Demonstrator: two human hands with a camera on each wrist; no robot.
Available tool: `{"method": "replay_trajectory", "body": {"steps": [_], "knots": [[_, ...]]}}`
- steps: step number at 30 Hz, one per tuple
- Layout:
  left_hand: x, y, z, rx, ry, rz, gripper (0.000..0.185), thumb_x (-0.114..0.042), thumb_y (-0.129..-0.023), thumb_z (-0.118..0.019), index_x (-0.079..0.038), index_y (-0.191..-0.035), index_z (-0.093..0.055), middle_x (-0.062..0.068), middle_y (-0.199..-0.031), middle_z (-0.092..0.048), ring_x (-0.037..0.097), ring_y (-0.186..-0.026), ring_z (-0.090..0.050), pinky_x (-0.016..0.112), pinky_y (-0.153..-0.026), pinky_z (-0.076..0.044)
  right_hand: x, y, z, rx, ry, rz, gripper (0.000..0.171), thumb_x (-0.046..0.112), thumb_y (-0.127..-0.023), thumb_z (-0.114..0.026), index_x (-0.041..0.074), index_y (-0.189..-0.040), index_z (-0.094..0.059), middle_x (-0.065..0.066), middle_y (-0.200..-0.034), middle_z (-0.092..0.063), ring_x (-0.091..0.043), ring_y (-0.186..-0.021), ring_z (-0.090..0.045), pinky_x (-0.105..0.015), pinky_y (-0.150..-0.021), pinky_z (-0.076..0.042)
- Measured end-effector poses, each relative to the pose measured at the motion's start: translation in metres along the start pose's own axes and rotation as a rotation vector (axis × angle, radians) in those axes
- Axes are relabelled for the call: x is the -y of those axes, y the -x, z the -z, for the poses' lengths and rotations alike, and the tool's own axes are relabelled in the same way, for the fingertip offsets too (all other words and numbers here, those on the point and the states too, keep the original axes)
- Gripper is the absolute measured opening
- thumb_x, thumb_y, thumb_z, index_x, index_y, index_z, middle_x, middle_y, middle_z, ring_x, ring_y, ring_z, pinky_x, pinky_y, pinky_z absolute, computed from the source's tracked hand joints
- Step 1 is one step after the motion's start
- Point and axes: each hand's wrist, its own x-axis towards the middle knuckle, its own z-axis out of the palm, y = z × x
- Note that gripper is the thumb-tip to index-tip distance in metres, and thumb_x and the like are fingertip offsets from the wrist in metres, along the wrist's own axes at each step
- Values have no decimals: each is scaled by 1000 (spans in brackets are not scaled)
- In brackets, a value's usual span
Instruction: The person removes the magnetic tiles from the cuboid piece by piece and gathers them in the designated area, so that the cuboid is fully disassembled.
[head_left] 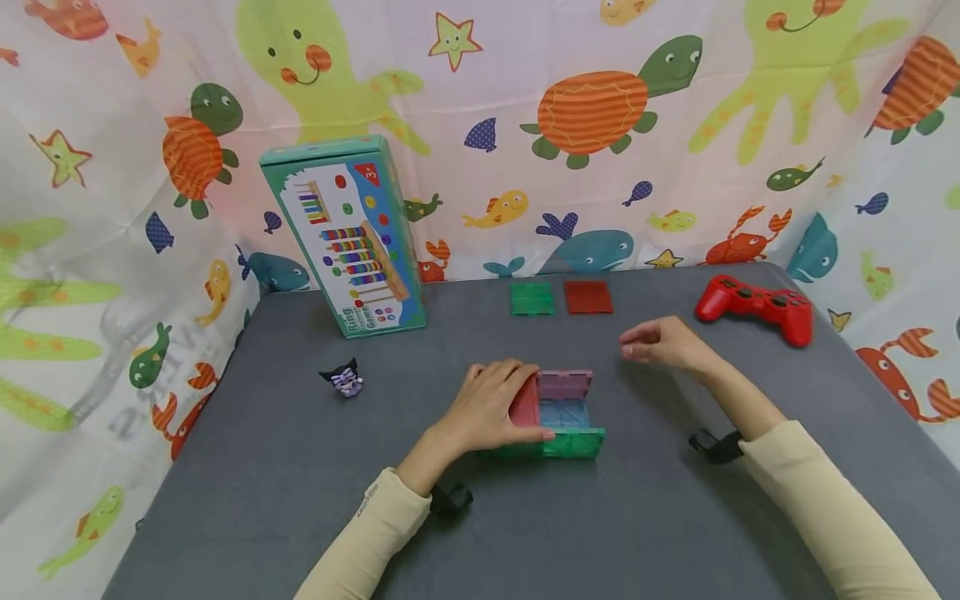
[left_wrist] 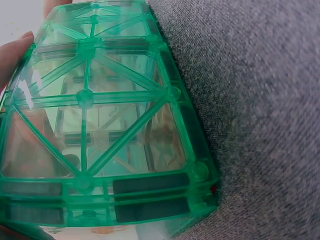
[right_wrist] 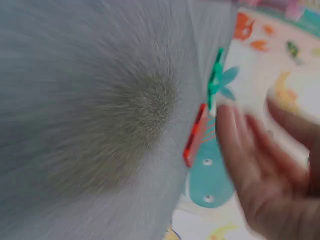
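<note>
Tile box (head_left: 558,417): one, part-built, of see-through tiles; placed on the grey table (head_left: 300,517), before the person. Front formed by a green wall (left_wrist: 85,97), in which two squares are seen side by side; purple tile (head_left: 564,384) set upright at the back; blue tile (head_left: 564,414) seen between them. Red panel (head_left: 527,407) partly covered by the left fingers; whether it serves as lid or inner wall cannot be told. Right part left uncovered above.

Left hand (head_left: 487,408): clamped on the tile box, thumb laid along the front, fingers passed over the top.

Right hand (head_left: 667,343): nothing held; fingers lightly bent, thumb and fingers apart; held above the table, between tile box and gamepad, touching neither.

Loose tiles: two, one green tile (head_left: 532,298) and one red tile (head_left: 588,297); laid near the back edge of the table, side by side with a small gap.

Also listed: red gamepad (head_left: 753,308), at the right; carton (head_left: 352,250), stood at the back left; small figure (head_left: 347,379), before the carton.

Step in hand, as judged: the tile box is being steadied while another tile is sought. For the next move, a loose tile would seemingly need to be pinched by the right hand, brought over and seated edge to edge at the uncovered part, with the left grip kept light, since the joined edges could be sprung by a knock.
</note>
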Motion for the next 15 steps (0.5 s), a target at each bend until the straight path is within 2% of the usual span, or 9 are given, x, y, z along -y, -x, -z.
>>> {"method": "replay_trajectory", "body": {"steps": [4, 7, 11, 15], "knots": [[3, 0, 3, -12, -7, 2, 83, -70, -68, -60, -19, -131, -46, 1, -126, -51, 18, -110, -50, 39, -84, -35, 2, 36, -18, 208, -38, 175, 41, 19, -85, -65, -9, -114, -58, -22, -108, -64, -5, -90, -63, -19, -77, -50], [5, 1, 6, -16, -15, 15, 83, -69, -68, -61, -18, -131, -46, 1, -126, -51, 18, -109, -51, 38, -84, -35, 5, 50, -42, 289, -91, 251, 44, 18, -84, -66, -11, -115, -57, -24, -108, -64, -8, -92, -64, -20, -78, -50], [3, 1, 7, -8, -7, 15, 82, -69, -69, -62, -18, -132, -46, 1, -126, -51, 18, -109, -51, 38, -84, -35, 8, 58, -66, 312, -107, 282, 41, 19, -82, -68, -7, -113, -60, -20, -101, -66, -13, -90, -66, -23, -74, -52], [-2, 1, 4, 8, 9, -1, 82, -69, -69, -61, -18, -132, -46, 2, -126, -51, 19, -109, -51, 38, -83, -36, 7, 64, -81, 288, -96, 293, 27, 14, -82, -67, -1, -105, -65, -16, -93, -69, -7, -81, -65, -24, -68, -52]]}}
